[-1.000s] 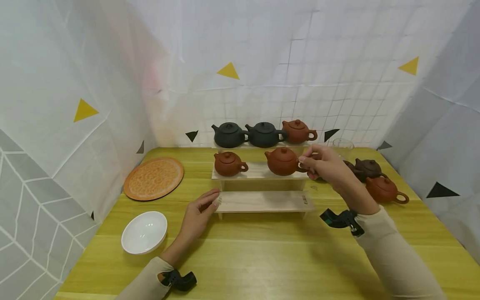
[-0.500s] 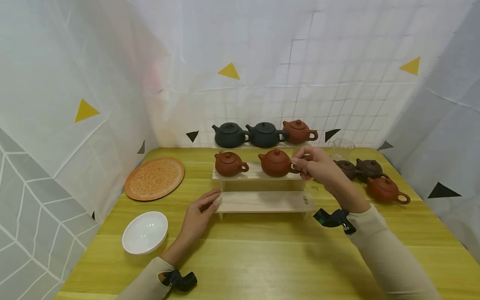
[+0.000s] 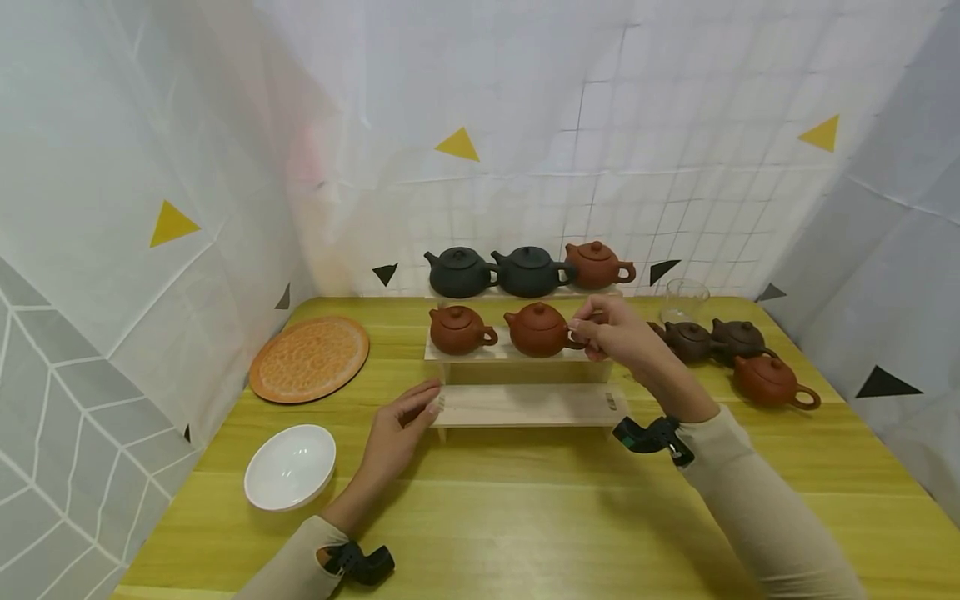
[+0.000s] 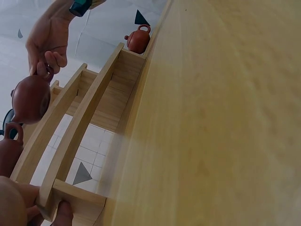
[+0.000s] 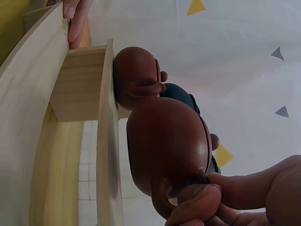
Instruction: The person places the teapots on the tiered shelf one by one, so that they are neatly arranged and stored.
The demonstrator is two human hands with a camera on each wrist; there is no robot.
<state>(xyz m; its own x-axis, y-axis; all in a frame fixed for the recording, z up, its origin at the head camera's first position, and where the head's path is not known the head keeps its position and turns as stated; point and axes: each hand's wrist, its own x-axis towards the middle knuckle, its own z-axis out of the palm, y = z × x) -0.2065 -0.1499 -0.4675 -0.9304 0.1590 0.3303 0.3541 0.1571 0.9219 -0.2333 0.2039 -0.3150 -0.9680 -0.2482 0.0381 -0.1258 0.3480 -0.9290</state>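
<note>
My right hand (image 3: 617,335) pinches the handle of a reddish-brown teapot (image 3: 538,330) over the middle tier of a three-tier wooden stand (image 3: 525,404). In the right wrist view, a narrow gap shows between the held teapot's base (image 5: 134,160) and the board. A smaller reddish-brown teapot (image 3: 456,330) sits on that tier to its left. On the top tier stand two black teapots (image 3: 459,272) and another reddish-brown one (image 3: 595,265). My left hand (image 3: 393,429) grips the left end of the lowest tier, with fingers around its end panel (image 4: 82,197).
Right of the stand, dark brown teapots (image 3: 738,338) and a reddish-brown teapot (image 3: 772,382) sit on the table, with a clear glass (image 3: 685,300) behind them. At left lie a round pizza-patterned board (image 3: 309,358) and a white bowl (image 3: 290,467).
My right hand has carried the reddish-brown teapot left and slightly down over the middle tier, closer to the smaller teapot. My left hand has stayed on the stand.
</note>
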